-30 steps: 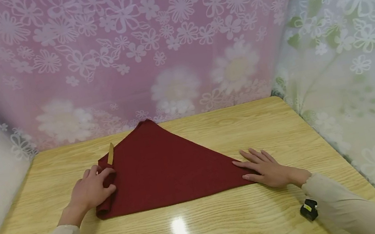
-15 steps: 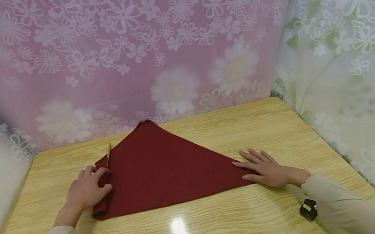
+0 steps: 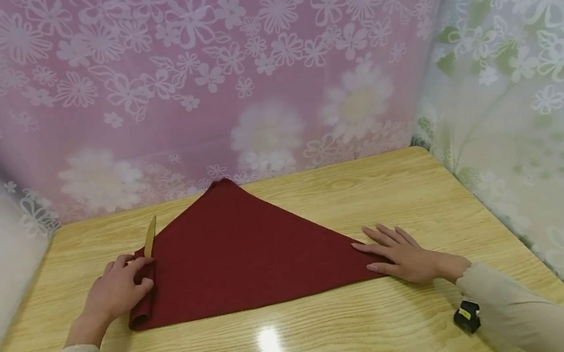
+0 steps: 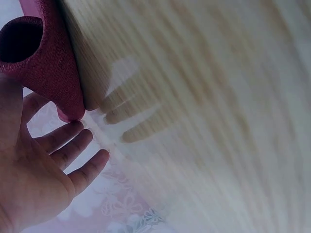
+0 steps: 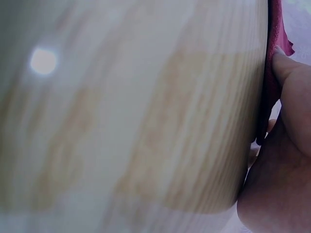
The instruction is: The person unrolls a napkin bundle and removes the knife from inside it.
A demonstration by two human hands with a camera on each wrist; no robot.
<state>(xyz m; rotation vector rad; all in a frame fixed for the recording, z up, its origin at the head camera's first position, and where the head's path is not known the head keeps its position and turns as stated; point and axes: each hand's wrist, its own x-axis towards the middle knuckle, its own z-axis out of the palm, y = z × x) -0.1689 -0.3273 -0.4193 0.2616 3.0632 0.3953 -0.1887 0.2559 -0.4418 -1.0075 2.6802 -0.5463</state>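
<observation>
Across the wooden table (image 3: pixel 366 334), seeing in the head view a dark red cloth (image 3: pixel 250 254) lying as a broad triangle; curling the left hand (image 3: pixel 113 292) round its rolled end (image 3: pixel 141 312), finding a wooden-looking stick (image 3: pixel 150 237) slanting out beside the fingertips; pressing the right hand (image 3: pixel 406 258), fingers spread, onto the far right corner. Probably risking a skewed roll through uneven gripping, or a creeping corner through too light a press. From the left wrist, looking into the roll's hollow mouth, possibly loosening under slack fingers. From the right wrist, seeing cloth lying between thumb and table, but not telling how firmly pinned.
</observation>
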